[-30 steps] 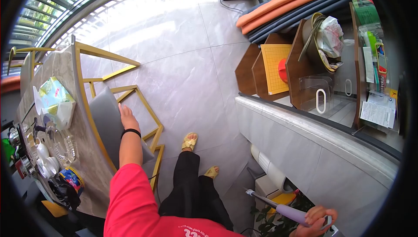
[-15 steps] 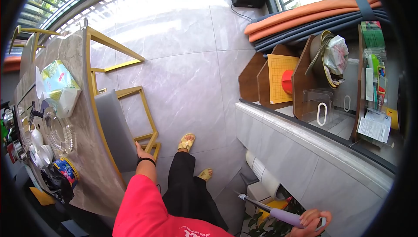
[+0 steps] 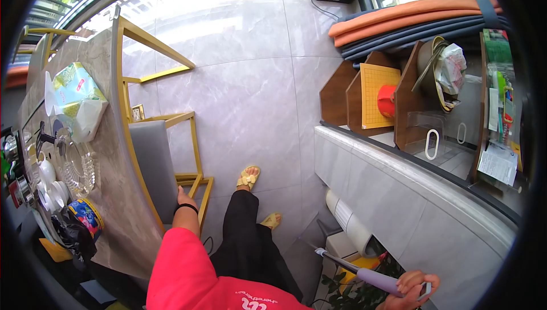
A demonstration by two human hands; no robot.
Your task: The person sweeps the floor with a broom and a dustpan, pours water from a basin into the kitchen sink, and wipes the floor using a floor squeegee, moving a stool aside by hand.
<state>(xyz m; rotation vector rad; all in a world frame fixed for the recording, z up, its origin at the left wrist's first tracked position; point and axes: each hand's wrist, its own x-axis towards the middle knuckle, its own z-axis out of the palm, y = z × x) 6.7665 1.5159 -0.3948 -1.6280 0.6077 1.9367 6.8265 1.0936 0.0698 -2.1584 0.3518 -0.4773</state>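
My left hand (image 3: 186, 200) is at the near end of a grey panel on a gold-framed chair (image 3: 152, 167). Its thumb lies on the panel's edge, and its other fingers are mostly hidden. The chair stands against the long side of a brown marbled table (image 3: 122, 219). In my right hand (image 3: 413, 290), at lower right, is a pole with a lavender grip (image 3: 377, 280), fingers wrapped around its end. The metal shaft slants up and left towards a dark grey, partly see-through shape near the floor, whose kind I cannot make out.
On the table are a tissue pack (image 3: 78, 99), a clear ribbed dish (image 3: 80, 167) and a colourful tin (image 3: 87, 217). At right, a stone ledge (image 3: 399, 170) carries wooden dividers. White pipes (image 3: 347, 219) and a leafy plant (image 3: 364, 293) are below it. Grey tiled floor (image 3: 245, 105) runs between.
The chair has turned slightly and sits straighter along the table, my left hand staying on it. The whole view has shifted a little. My right hand keeps its hold on the pole.
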